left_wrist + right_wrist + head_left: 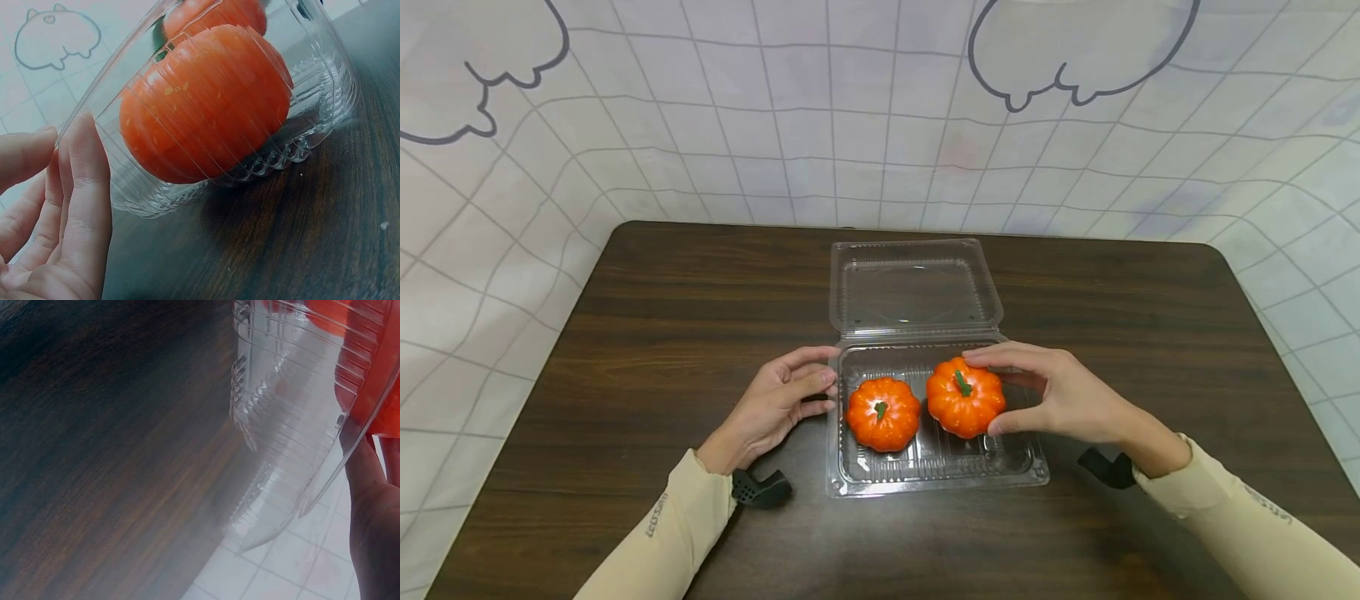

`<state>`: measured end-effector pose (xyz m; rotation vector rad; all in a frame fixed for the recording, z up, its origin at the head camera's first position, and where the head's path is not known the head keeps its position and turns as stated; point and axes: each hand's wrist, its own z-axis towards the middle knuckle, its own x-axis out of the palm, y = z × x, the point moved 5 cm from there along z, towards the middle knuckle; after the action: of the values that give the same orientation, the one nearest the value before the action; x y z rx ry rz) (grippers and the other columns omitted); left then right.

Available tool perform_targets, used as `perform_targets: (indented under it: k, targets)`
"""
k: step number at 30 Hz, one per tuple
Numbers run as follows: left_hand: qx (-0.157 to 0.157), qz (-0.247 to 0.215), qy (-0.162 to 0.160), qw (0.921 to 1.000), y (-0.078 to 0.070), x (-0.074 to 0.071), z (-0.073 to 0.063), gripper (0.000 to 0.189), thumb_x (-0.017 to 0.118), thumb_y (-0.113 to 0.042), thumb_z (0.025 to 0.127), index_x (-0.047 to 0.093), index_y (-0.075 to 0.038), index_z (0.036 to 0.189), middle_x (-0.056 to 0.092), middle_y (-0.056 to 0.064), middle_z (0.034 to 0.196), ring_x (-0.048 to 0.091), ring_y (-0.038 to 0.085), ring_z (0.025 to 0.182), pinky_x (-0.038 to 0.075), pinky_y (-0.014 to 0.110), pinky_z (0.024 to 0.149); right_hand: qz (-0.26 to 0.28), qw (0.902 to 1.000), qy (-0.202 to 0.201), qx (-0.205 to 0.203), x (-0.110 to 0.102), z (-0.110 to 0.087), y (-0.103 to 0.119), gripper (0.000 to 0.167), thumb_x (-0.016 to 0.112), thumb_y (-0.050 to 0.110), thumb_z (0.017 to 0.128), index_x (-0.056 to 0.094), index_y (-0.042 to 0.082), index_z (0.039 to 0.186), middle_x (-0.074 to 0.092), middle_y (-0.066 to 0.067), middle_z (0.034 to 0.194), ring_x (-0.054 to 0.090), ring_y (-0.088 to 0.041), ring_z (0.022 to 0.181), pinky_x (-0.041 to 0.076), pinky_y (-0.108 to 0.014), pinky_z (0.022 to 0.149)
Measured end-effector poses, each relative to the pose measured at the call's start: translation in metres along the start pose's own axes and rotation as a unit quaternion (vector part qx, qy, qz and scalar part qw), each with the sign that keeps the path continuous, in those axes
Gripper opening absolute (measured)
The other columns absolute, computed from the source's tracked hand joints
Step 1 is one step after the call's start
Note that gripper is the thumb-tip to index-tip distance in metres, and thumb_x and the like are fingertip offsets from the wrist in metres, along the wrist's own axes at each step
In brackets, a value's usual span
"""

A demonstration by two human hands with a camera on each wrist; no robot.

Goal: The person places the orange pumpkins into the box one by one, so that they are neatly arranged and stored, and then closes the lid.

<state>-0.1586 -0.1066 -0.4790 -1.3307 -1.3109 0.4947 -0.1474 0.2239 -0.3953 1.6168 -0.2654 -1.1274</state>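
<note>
A clear plastic clamshell box lies on the table with its lid folded back, away from me. In its left half sits a small orange pumpkin with a green stem. My right hand grips a second orange pumpkin between thumb and fingers, over the right half of the box. Whether that pumpkin touches the box floor I cannot tell. At the box's left rim, my left hand pinches the edge between thumb and fingers; the left wrist view shows this thumb on the rim.
The dark wood-grain table stretches to both sides of the box. Behind and beside it hangs a white cloth with grid lines and cartoon outlines. Black bands sit at both wrists.
</note>
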Motion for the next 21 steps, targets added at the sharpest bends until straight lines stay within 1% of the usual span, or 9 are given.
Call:
perform_targets:
  k: [5, 11, 16, 21]
  targets:
    - [-0.004, 0.000, -0.005, 1.0000, -0.001, 0.000, -0.001, 0.035, 0.067, -0.008, 0.101, 0.059, -0.011, 0.135, 0.071, -0.003, 0.098, 0.071, 0.008, 0.085, 0.066, 0.023, 0.079, -0.010, 0.9999, 0.004, 0.006, 0.001, 0.001, -0.001, 0.074, 0.092, 0.018, 0.078, 0.059, 0.020, 0.144, 0.060, -0.004, 0.149, 0.051, 0.007, 0.136, 0.051, -0.014, 0.108]
    - [-0.004, -0.002, 0.000, 1.0000, -0.002, 0.001, -0.002, 0.037, 0.066, -0.008, 0.101, 0.057, -0.010, 0.137, 0.071, -0.003, 0.099, 0.071, 0.008, 0.086, 0.066, 0.023, 0.079, -0.040, 0.9992, 0.006, 0.004, 0.002, 0.004, 0.001, 0.073, 0.092, 0.024, 0.078, 0.061, 0.020, 0.143, 0.061, -0.002, 0.148, 0.054, 0.004, 0.134, 0.053, -0.016, 0.106]
    - [-0.004, 0.001, -0.002, 1.0000, -0.003, 0.001, -0.003, 0.037, 0.066, -0.008, 0.101, 0.057, -0.010, 0.137, 0.071, -0.003, 0.099, 0.071, 0.008, 0.086, 0.066, 0.023, 0.080, -0.065, 0.9977, 0.019, 0.008, 0.005, 0.008, 0.002, 0.071, 0.092, 0.031, 0.078, 0.062, 0.022, 0.142, 0.061, 0.000, 0.148, 0.058, -0.004, 0.133, 0.055, -0.019, 0.106]
    - [-0.004, 0.002, -0.004, 1.0000, -0.002, 0.001, -0.002, 0.036, 0.067, -0.008, 0.101, 0.059, -0.011, 0.135, 0.071, -0.003, 0.099, 0.071, 0.009, 0.086, 0.066, 0.023, 0.079, -0.091, 0.9951, 0.035, 0.020, 0.005, 0.012, 0.003, 0.073, 0.093, 0.032, 0.076, 0.062, 0.025, 0.142, 0.061, 0.002, 0.148, 0.061, -0.016, 0.133, 0.058, -0.028, 0.106]
